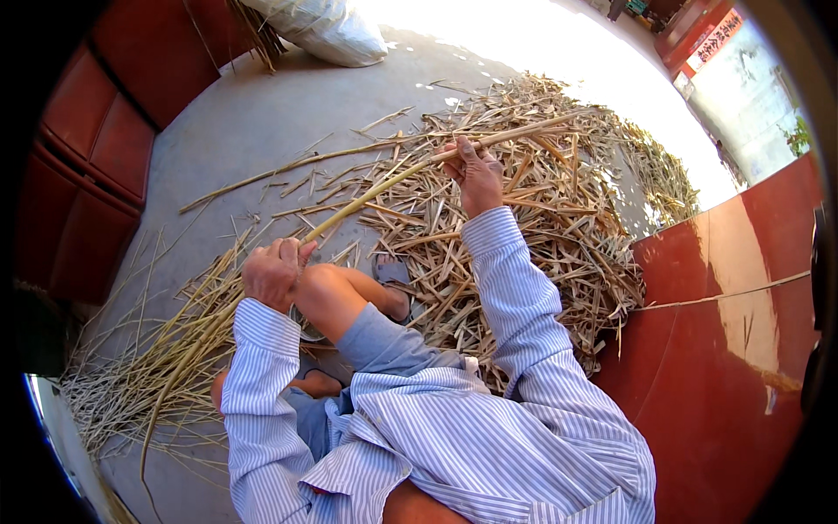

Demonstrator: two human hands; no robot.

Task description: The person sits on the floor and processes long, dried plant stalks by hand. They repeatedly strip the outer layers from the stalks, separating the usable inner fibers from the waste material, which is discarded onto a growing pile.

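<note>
A long pale-green reed stalk (pixel 384 183) runs from my left hand (pixel 275 271) up and right to my right hand (pixel 474 170). Both hands are closed around it, the left near my raised bare knee (pixel 327 293), the right stretched out over the heap. My sleeves are blue-and-white striped. Behind the right hand lies a heap of dry stripped husks and reed pieces (pixel 541 210) on the concrete floor (pixel 253 131). A bundle of thin reed stalks (pixel 157 358) lies at my left.
Red panelled doors (pixel 96 148) stand at the left and a red wall (pixel 733 332) at the right. A white sack (pixel 327 31) lies at the top. My sandalled foot (pixel 393 279) rests beside the heap. Bright sunlight falls on the far ground.
</note>
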